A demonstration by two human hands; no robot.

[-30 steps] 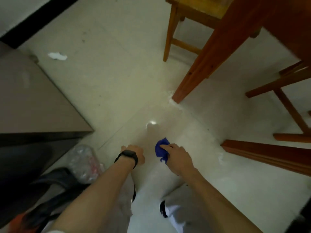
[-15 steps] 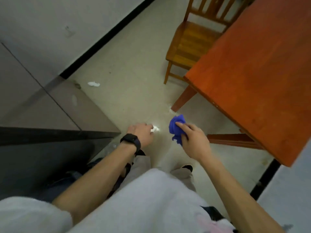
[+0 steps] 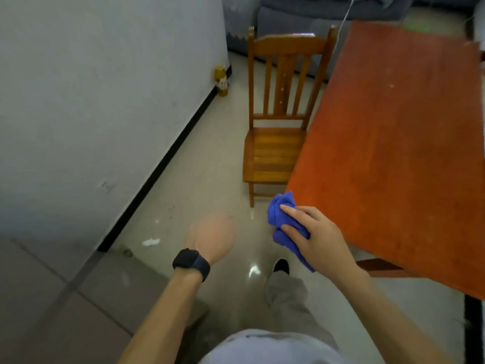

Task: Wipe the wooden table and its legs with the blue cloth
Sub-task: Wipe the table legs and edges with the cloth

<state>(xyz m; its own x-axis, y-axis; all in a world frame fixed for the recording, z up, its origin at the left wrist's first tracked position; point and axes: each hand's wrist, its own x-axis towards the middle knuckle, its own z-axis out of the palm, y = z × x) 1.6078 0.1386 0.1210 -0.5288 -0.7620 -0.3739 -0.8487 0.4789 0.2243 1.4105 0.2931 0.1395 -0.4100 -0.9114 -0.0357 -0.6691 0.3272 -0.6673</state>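
The reddish wooden table (image 3: 393,143) fills the right side, its top seen from above; its legs are hidden. My right hand (image 3: 315,237) grips the bunched blue cloth (image 3: 282,219) just off the table's near left corner, beside the edge. Whether the cloth touches the wood I cannot tell. My left hand (image 3: 210,236), with a black watch on the wrist, hangs over the floor to the left of the cloth; it is motion-blurred, holds nothing, and its fingers cannot be made out.
A wooden chair (image 3: 278,122) stands at the table's far left side. A grey wall (image 3: 91,101) with black skirting runs along the left. A yellow bottle (image 3: 221,81) stands by the wall. White scrap (image 3: 151,242) lies on the tiled floor.
The view has risen from floor level to above the table top. My right hand has come up with the cloth to the table's corner; my left hand rose too.
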